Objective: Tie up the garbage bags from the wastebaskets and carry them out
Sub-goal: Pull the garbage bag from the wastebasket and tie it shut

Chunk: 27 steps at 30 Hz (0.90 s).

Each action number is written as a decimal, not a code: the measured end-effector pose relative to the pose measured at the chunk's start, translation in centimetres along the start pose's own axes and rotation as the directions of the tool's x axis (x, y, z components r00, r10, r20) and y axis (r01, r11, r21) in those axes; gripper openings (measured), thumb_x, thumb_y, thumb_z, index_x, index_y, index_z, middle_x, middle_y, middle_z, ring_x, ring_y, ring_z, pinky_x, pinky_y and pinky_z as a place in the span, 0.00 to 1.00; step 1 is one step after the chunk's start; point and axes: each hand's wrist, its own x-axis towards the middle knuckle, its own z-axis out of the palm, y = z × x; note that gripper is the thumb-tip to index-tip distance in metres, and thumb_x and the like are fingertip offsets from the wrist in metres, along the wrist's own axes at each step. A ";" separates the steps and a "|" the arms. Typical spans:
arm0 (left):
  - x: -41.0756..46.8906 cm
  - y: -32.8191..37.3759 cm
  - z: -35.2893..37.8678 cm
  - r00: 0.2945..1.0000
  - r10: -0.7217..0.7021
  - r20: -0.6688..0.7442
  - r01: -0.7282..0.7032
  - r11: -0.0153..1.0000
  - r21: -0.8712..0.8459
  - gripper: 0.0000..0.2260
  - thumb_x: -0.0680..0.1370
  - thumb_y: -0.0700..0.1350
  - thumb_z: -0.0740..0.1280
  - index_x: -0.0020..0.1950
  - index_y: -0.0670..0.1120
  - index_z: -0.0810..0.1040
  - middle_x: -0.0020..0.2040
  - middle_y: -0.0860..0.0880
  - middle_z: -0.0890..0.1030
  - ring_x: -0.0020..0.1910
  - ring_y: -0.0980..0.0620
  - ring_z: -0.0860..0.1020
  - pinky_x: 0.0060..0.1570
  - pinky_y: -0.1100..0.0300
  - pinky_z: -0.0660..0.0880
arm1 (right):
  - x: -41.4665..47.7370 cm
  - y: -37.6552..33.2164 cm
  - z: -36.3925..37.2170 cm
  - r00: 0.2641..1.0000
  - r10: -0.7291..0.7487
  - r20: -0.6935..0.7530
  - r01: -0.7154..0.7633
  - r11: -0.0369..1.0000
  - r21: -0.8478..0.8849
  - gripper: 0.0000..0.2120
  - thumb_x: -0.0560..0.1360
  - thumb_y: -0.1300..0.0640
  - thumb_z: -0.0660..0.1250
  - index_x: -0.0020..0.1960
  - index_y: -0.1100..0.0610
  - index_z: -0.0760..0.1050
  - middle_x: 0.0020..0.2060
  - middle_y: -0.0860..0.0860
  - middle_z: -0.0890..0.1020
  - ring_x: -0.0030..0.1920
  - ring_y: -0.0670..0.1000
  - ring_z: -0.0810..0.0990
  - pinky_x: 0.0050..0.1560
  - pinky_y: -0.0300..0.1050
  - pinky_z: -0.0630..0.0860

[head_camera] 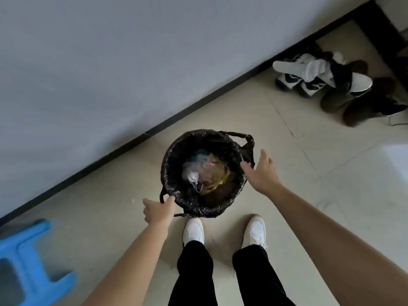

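Note:
A round wastebasket lined with a black garbage bag stands on the tiled floor just in front of my feet. Crumpled plastic and brownish trash lie inside. One bag handle loop sticks out at the far right, another hangs at the near left. My left hand pinches the near-left handle at the rim. My right hand hovers with spread fingers over the right rim, holding nothing.
A grey wall with a dark baseboard runs diagonally behind the basket. Several shoes are piled at the far right. A blue plastic stool stands at the near left. My white shoes are next to the basket.

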 end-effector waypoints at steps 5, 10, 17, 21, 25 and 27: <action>6.1 -2.7 4.0 0.932 -0.314 0.182 0.356 0.887 -0.293 0.35 0.74 0.53 0.74 0.74 0.45 0.60 0.71 0.40 0.70 0.69 0.40 0.69 0.65 0.42 0.71 | 9.2 2.1 1.9 0.971 0.233 0.059 -0.236 0.878 0.417 0.50 0.72 0.39 0.71 0.80 0.54 0.45 0.77 0.54 0.61 0.74 0.58 0.64 0.66 0.54 0.64; 5.5 -3.5 4.2 0.980 -0.108 0.165 0.152 0.947 -0.284 0.12 0.79 0.43 0.67 0.37 0.41 0.74 0.30 0.46 0.77 0.39 0.45 0.79 0.44 0.51 0.80 | 10.6 2.4 2.0 0.990 0.138 0.020 -0.134 0.905 0.403 0.22 0.72 0.45 0.73 0.59 0.59 0.78 0.47 0.51 0.79 0.47 0.51 0.77 0.50 0.43 0.71; -1.7 0.6 0.1 0.823 0.522 -0.224 -0.545 0.837 -0.054 0.14 0.81 0.47 0.62 0.38 0.43 0.70 0.33 0.49 0.73 0.33 0.57 0.73 0.33 0.65 0.70 | 2.3 -3.1 0.4 0.902 -0.423 -0.085 0.426 0.905 0.017 0.15 0.80 0.46 0.60 0.42 0.55 0.74 0.32 0.48 0.78 0.35 0.47 0.75 0.34 0.42 0.69; -4.9 3.1 -1.5 0.746 0.562 -0.359 -0.636 0.761 -0.130 0.10 0.81 0.44 0.63 0.40 0.46 0.75 0.36 0.51 0.76 0.36 0.59 0.74 0.34 0.73 0.67 | -2.1 -5.7 -1.3 0.813 -0.541 -0.216 0.568 0.817 0.093 0.15 0.79 0.41 0.58 0.40 0.49 0.69 0.32 0.45 0.77 0.33 0.41 0.73 0.32 0.36 0.69; -6.8 2.8 -2.6 0.784 0.516 -0.345 -0.608 0.749 -0.264 0.11 0.80 0.45 0.64 0.38 0.46 0.74 0.33 0.51 0.74 0.35 0.52 0.74 0.38 0.59 0.71 | -4.8 -5.4 -2.5 0.802 -0.575 -0.162 0.578 0.815 -0.031 0.18 0.81 0.40 0.55 0.37 0.50 0.65 0.37 0.44 0.71 0.37 0.44 0.73 0.37 0.40 0.67; -8.3 2.9 -3.8 0.793 0.539 -0.284 -0.608 0.724 -0.326 0.13 0.80 0.46 0.65 0.35 0.48 0.72 0.30 0.53 0.73 0.32 0.51 0.73 0.35 0.55 0.72 | -6.5 -5.5 -3.6 0.841 -0.524 -0.137 0.529 0.849 0.000 0.18 0.81 0.38 0.53 0.37 0.46 0.65 0.42 0.44 0.70 0.43 0.45 0.73 0.45 0.44 0.70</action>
